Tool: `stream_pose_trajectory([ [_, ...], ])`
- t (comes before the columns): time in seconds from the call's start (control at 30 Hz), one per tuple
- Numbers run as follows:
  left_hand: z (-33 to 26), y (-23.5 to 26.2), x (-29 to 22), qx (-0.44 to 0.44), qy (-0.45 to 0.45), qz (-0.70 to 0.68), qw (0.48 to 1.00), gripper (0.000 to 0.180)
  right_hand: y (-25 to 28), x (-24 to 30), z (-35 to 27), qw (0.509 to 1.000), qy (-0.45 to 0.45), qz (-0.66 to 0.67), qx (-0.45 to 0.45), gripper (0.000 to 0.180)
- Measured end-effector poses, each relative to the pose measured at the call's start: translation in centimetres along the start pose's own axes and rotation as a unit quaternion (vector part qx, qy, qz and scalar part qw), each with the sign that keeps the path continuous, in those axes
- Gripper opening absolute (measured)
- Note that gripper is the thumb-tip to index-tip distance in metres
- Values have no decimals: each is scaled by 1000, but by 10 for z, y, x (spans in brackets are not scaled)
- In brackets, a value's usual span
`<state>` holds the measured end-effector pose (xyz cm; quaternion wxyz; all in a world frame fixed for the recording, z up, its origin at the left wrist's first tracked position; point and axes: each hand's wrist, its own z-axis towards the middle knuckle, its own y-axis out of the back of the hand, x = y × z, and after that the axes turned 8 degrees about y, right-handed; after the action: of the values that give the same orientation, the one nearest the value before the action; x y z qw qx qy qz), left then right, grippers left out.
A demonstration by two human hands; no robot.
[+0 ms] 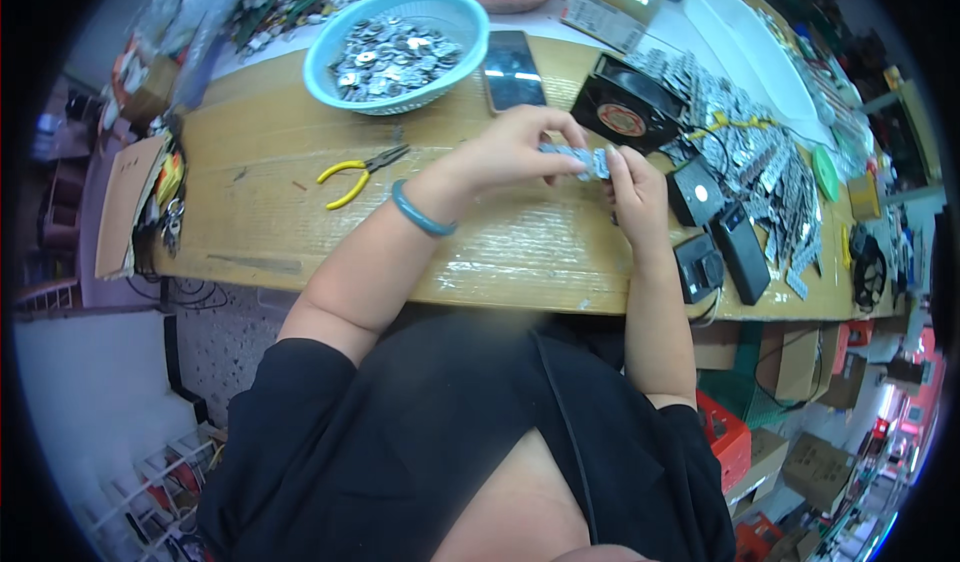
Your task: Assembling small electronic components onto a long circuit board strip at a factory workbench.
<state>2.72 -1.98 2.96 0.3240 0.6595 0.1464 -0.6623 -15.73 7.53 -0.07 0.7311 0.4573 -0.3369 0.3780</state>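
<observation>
Between my two hands, above the brown work table [270, 182], is a short silvery metal strip [575, 150]. My left hand [525, 150] reaches in from the left with thumb and fingers closed around the strip's left part. The strip's right end is pinched between thumb and fingers of my right hand [632, 184]. Fine details of the strip are too small to make out. Yellow-handled pliers [360, 174] lie to the left of my left forearm, which wears a blue-green bangle [420, 212].
A light blue basket [315, 62] of small round metal pieces stands at the back, beside a phone [512, 72]. Right of my hands are a black fan [630, 102], a heap of silvery strips [765, 162], black boxes [740, 252] and a white tray [750, 47].
</observation>
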Motion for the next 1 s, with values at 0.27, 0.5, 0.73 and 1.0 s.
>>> stream_pose_trajectory([
  [0.27,-7,13,-10,-19,21,-7,1000,18,-1,2,0,969,4,199,-148,27],
  [0.5,-21,83,-20,-465,-99,344,810,11,-3,5,1,972,-32,167,-163,28],
  [0.73,-11,6,-20,-29,39,-52,997,16,-11,18,-6,990,87,104,-36,24],
  [1.0,-2,-1,-15,7,58,-37,998,18,-3,13,-6,993,98,70,-6,26],
])
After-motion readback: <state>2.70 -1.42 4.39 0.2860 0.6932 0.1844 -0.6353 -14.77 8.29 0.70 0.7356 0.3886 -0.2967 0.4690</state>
